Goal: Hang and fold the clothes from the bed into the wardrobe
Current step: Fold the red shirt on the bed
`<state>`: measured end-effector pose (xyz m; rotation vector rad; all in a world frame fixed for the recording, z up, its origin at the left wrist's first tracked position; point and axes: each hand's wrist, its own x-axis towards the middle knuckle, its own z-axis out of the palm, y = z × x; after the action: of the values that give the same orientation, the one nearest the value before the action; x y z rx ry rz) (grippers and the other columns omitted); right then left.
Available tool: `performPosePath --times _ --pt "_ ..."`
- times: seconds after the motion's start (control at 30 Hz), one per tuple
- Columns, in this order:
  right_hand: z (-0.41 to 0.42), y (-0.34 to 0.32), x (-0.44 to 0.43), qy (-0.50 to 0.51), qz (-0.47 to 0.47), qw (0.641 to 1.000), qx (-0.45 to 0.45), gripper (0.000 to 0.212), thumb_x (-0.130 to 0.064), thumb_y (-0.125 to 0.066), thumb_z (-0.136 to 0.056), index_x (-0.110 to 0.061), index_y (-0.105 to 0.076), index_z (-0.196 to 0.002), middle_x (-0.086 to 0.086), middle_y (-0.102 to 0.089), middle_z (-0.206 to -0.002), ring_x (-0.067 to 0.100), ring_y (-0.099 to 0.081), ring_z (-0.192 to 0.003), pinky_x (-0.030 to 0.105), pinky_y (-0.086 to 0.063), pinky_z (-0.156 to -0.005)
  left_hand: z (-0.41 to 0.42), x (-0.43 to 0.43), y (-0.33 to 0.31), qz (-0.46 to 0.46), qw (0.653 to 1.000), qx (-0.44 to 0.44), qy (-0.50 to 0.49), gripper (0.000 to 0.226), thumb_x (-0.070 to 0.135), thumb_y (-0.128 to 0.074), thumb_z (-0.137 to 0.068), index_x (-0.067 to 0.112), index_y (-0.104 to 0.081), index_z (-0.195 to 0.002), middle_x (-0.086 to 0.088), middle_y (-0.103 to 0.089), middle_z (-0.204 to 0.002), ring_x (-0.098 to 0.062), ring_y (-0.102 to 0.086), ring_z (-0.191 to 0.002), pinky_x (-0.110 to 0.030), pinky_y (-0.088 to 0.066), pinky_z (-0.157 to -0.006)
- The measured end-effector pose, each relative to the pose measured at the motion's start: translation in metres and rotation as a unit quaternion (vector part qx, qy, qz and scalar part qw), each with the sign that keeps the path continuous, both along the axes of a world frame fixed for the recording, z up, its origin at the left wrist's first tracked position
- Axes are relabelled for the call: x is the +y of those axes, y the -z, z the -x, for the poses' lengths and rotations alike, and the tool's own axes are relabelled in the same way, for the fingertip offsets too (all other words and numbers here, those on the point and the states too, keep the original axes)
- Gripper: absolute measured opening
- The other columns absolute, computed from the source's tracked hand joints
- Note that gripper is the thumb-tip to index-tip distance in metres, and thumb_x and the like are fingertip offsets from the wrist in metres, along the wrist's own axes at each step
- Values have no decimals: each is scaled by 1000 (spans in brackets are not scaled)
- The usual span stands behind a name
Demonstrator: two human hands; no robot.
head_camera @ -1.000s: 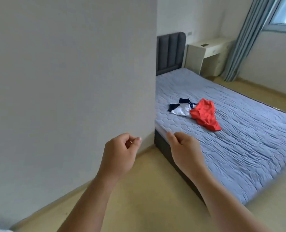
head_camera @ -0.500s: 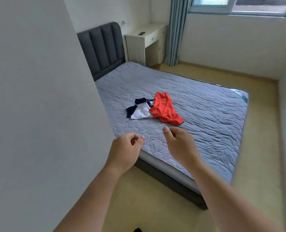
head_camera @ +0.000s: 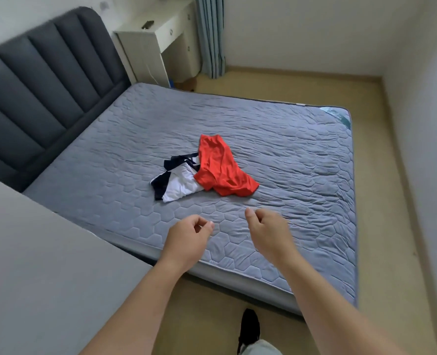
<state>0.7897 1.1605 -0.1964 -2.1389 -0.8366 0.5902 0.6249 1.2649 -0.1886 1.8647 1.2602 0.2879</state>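
- The pale panel at our left hides the near corner of the bed and the lower end of the dark padded headboard (wall or furniture side, we cannot tell).
- The red garment lies crumpled near the middle of the bed, its long axis running from the far side toward us and slightly right. One narrow end points away from us and the wider end lies nearest our hands. What sort of garment it is stays unclear.
- The white and navy garment sits just beside it on the headboard side, bunched, its length slanting toward the headboard. The red cloth overlaps its edge, so part of it is covered.
- Our left hand hovers over the near edge of the bed, fingers loosely curled, holding nothing.
- Our right hand hovers beside it (blurred), also loosely curled and holding nothing. Both hands are short of the clothes.
- A white desk stands past the headboard, with a small dark thing on it too small to identify.
- A dark shoe shows at the bottom edge, the leg above it cut off.
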Motion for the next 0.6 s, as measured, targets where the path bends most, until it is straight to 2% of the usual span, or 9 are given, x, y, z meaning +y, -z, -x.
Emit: performPosePath --times 0.07,0.2,0.3,0.4,0.47,0.53,0.6 --pt "-18 13 31 2 25 999 25 49 -38 -47 -104 -17 -48 -60 -6 -52 -54 21 -53 -60 36 -35 -58 -19 32 13 3 1000 16 2 23 39 -64 -96 27 -65 -77 18 -62 -59 1 -57 -58 -21 -38 -57" --pt "-42 36 84 11 65 995 71 39 -37 -45 -105 -10 -62 -82 4 -68 -78 28 -62 -78 40 -49 -72 -48 93 41 26 999 45 6 16 39 -64 -94 29 -67 -82 13 -70 -75 0 -63 -69 -21 -41 -59" --pt "-54 63 123 21 90 992 85 30 -33 -45 -105 -12 -64 -95 5 -72 -95 28 -64 -96 40 -49 -84 -67 143 77 42 997 59 10 12 36 -65 -94 32 -64 -82 17 -69 -80 5 -61 -73 -17 -40 -61" --pt "-64 99 167 20 120 989 81 27 -29 -43 -106 -13 -65 -108 6 -71 -107 29 -61 -106 33 -40 -78 -85 196 132 62 994 88 25 3 33 -65 -94 30 -63 -94 20 -63 -89 3 -58 -81 -14 -39 -64" --pt "-71 127 195 27 137 987 83 29 -27 -42 -107 -14 -64 -119 7 -70 -117 28 -60 -113 32 -37 -81 -97 231 176 86 988 119 36 16 33 -63 -94 26 -62 -108 17 -62 -97 -5 -60 -86 -21 -44 -68" --pt "-77 159 222 36 153 983 92 33 -26 -40 -107 -14 -61 -129 7 -67 -128 27 -57 -121 31 -40 -89 -110 265 221 115 982 146 38 28 32 -63 -94 20 -61 -120 6 -62 -111 -19 -66 -96 -34 -52 -83" --pt "-82 194 248 43 173 979 103 37 -26 -38 -107 -15 -57 -137 7 -63 -135 26 -54 -127 31 -40 -97 -127 299 268 136 977 157 44 37 28 -62 -94 15 -58 -129 -2 -61 -121 -30 -68 -103 -43 -52 -96"
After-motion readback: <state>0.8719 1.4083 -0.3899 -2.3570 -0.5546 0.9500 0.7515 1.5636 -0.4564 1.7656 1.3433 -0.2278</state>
